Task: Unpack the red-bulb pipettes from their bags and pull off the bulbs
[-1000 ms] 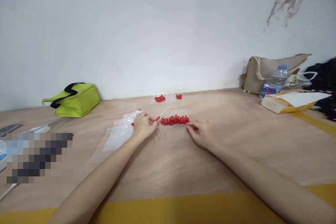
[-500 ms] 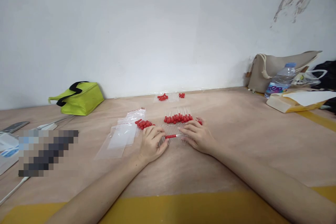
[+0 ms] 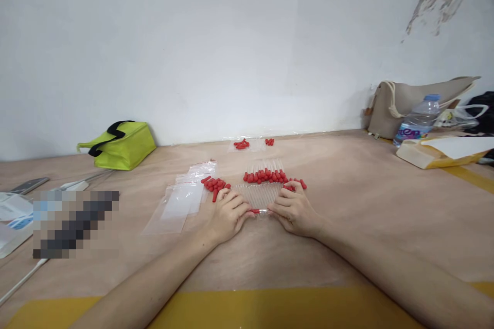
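Observation:
My left hand [image 3: 231,213] is closed in a pinch on a red rubber dropper bulb [image 3: 254,211]. From the other side, my right hand [image 3: 296,211] pinches a clear glass dropper tube [image 3: 264,211], its end meeting the bulb. Just behind the fingers lies a row of bare glass tubes [image 3: 259,195], side by side. Farther back, several droppers fitted with red bulbs [image 3: 264,176] lie in another row. A pile of loose red bulbs [image 3: 214,184] is beside my left hand, and more bulbs [image 3: 303,184] show behind my right fingers, partly covered.
Clear zip bags [image 3: 181,200] lie left of the bulbs. Small bags with red bulbs [image 3: 242,144] sit by the wall. A green bag [image 3: 125,146], a phone [image 3: 29,185] and a cable are at left; a water bottle [image 3: 417,121], beige bag [image 3: 386,108] and envelope [image 3: 420,154] at right.
Both hands have come slightly nearer to me and closer together, with the bulb and tube between them. More of the bare tube row and the bulbs by my right hand now show.

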`<state>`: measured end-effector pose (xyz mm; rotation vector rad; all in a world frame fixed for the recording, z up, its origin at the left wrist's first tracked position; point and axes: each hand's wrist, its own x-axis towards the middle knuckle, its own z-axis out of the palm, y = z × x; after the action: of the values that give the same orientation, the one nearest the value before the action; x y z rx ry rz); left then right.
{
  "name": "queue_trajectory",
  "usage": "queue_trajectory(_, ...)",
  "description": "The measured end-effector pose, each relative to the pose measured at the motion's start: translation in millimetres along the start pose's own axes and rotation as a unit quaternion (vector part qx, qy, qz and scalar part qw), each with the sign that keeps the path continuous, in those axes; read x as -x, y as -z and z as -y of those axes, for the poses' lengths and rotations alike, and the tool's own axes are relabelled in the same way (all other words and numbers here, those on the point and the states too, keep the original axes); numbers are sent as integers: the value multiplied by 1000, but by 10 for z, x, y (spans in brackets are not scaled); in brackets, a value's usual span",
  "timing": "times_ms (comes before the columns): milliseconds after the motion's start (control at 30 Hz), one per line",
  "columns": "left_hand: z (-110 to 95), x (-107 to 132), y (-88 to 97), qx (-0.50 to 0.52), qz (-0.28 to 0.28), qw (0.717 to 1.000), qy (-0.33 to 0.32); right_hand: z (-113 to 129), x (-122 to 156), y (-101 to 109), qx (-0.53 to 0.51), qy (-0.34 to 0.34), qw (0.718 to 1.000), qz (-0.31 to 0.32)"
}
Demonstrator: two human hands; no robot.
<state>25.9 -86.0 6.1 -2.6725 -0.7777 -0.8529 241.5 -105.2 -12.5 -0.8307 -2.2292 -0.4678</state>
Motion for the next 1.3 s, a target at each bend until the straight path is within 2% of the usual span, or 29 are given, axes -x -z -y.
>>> queue_trajectory(133,18,26,37,-1,7,1000,-15,-31,56,32,-6,-1,1000,3)
queue_trajectory(200,88,75,60,2,-4,1000,1,-102,103,67,-10,-14,1000,0)
queue_trajectory(333,267,181,84,29,-62,995,78,-263,172,122,-6,-138,989,-46)
queue_trajectory(433,351,171,59,92,-89,988,85,-273,159,87,-24,-163,985,-46)
queue_trajectory(500,411,130,58,98,-122,979,130,-234,131,51,-40,-165,984,-47)
queue_trajectory(567,509,96,93,76,-158,962,208,-197,98,30,-47,-185,980,-50)
queue_trajectory(667,727,101,191,44,-179,935,305,-180,31,25,-31,-199,979,-27)
queue_trajectory(767,947,156,275,47,-180,915,358,-191,-63,2,5,-191,982,13)
queue_trajectory(867,1080,207,296,52,-187,897,396,-179,-164,-64,40,-182,982,26)
queue_trajectory(967,1113,231,260,43,-183,892,412,-125,-239,-140,68,-175,982,36)
queue_trajectory(1067,1099,230,204,42,-160,899,406,-52,-276,-181,77,-179,979,59)
queue_trajectory(1300,1110,187,99,21,-105,920,376,43,-274,-128,63,-187,977,81)
